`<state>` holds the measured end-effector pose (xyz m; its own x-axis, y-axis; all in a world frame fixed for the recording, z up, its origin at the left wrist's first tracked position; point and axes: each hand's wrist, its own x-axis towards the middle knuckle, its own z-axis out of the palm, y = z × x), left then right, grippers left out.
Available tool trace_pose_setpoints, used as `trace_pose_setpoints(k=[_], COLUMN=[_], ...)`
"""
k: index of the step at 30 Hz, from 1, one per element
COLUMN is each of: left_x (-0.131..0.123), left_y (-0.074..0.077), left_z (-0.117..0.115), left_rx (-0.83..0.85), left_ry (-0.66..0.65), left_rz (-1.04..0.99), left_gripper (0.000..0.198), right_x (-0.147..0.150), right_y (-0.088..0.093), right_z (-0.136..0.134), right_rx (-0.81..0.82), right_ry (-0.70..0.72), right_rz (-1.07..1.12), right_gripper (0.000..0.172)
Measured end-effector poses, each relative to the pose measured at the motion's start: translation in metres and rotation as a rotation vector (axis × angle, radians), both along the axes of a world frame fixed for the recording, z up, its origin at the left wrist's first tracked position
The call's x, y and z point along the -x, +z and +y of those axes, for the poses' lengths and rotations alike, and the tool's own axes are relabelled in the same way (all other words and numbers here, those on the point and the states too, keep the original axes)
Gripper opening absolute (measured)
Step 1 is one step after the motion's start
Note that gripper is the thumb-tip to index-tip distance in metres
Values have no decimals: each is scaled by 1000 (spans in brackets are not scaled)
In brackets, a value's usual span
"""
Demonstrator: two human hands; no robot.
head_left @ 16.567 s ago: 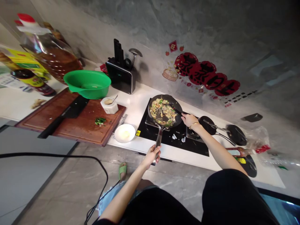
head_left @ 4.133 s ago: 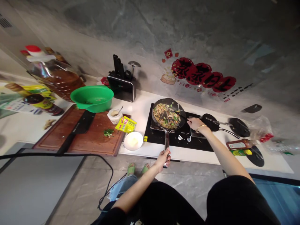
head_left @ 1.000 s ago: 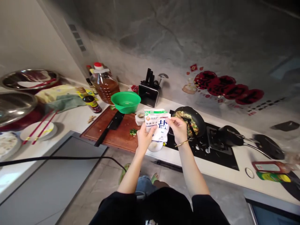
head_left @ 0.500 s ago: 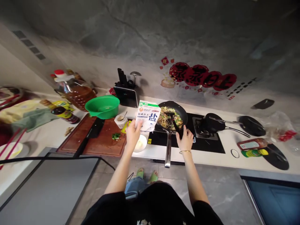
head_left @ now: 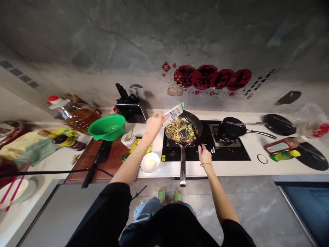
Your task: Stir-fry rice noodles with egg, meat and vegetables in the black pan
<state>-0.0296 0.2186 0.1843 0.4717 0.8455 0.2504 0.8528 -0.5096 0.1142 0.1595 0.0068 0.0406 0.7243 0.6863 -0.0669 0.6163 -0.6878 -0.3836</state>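
Observation:
My left hand (head_left: pixel 153 124) grips a white salt bag (head_left: pixel 174 112) and tips it over the left rim of the black frying pan (head_left: pixel 196 121), which holds stir-fried noodles with vegetables (head_left: pixel 180 129). The pan sits on the black stove (head_left: pixel 231 155) with its steel handle (head_left: pixel 182 164) pointing toward me. My right hand (head_left: pixel 204 155) is closed on the end of a black spatula (head_left: pixel 195 134) that leans into the pan's right side.
A small white bowl (head_left: pixel 150 162), a yellow packet (head_left: pixel 135 146) and a wooden cutting board (head_left: pixel 89 164) with a cleaver (head_left: pixel 97 162) lie left of the stove. A green bowl (head_left: pixel 107 127), oil jug (head_left: pixel 74 115) and knife block (head_left: pixel 130 109) stand behind. Another black pan (head_left: pixel 230 128) occupies the right burner.
My left hand moved the salt bag forward and tilted it over the pan. My right hand left the bag and took the spatula by the pan. The view swung right.

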Motion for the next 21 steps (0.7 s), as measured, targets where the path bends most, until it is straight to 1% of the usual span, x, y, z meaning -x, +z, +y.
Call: trace_pose_setpoints(k=[2,5,8,14,21], left_x=[-6,-13,-16,-15,-12], left_y=[-8,-22,-29,-29,-29], left_z=[5,11,18,29,28], left_rx=[16,29,16,-9,-6], left_ry=[-19,-38,-59,-62,-87], left_rz=[49,106,160,211,232], left_gripper=[52,50,51,52,50], right_x=[-3,-2,2,3,3], right_y=[-4,-9,-12,-14,-13], right_z=[-13,-29,-41,-51,-51], right_rx=[-60,-167,-232,-273,-258], right_ry=[-25,-24,-40,-52,-30], right_rz=[56,96,113,121,129], right_gripper=[49,47,48,49,49])
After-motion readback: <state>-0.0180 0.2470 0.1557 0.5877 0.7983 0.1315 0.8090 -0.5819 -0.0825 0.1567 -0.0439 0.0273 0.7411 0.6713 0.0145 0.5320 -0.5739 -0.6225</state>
